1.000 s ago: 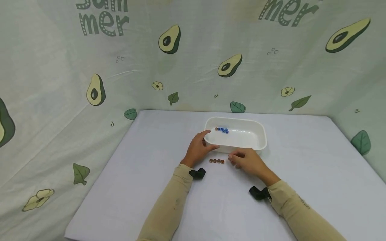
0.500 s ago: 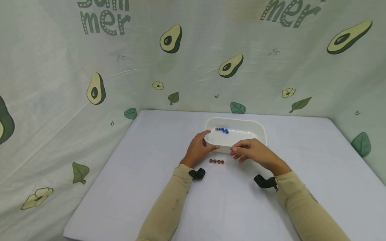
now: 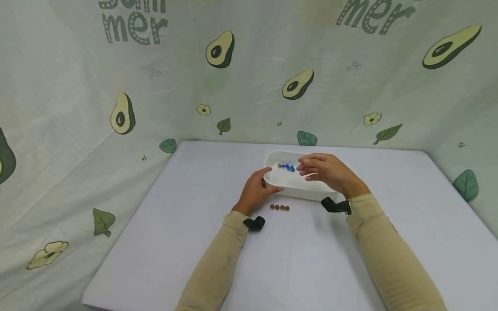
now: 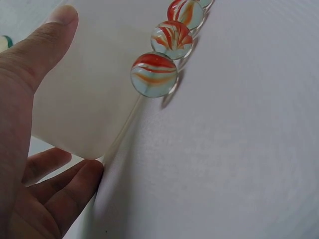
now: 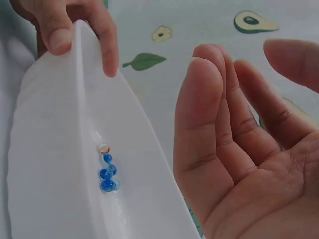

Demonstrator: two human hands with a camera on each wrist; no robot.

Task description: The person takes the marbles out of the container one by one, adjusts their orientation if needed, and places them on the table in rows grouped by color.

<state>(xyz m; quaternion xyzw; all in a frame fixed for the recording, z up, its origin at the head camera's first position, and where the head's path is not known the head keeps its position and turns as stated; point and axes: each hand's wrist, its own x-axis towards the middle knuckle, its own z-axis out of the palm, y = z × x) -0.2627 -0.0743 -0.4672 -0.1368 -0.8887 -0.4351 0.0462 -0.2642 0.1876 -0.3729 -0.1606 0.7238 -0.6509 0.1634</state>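
My left hand (image 3: pixel 253 191) grips the left end of the white plastic tray (image 3: pixel 307 194), thumb on the front wall and fingers round the corner. Over the tray's middle is my right hand (image 3: pixel 324 170), palm bare in the right wrist view, fingers loosely bent and apart. Inside the tray, several blue marbles (image 5: pixel 107 174) cluster with one red-and-clear marble (image 5: pixel 103 148). On the table along the tray's front side lies a short row of clear marbles with red and orange swirls (image 4: pixel 153 74).
The table (image 3: pixel 175 237) has a white cover. Behind it hangs a pale cloth (image 3: pixel 249 86) printed with avocados, leaves and flowers. A dark wrist camera (image 3: pixel 254 223) sits on the left wrist, another (image 3: pixel 334 205) on the right.
My right hand has risen from beside the marble row, past the tray's front rim, to over the tray, and its fingers have spread. The left hand stays at the tray's end.
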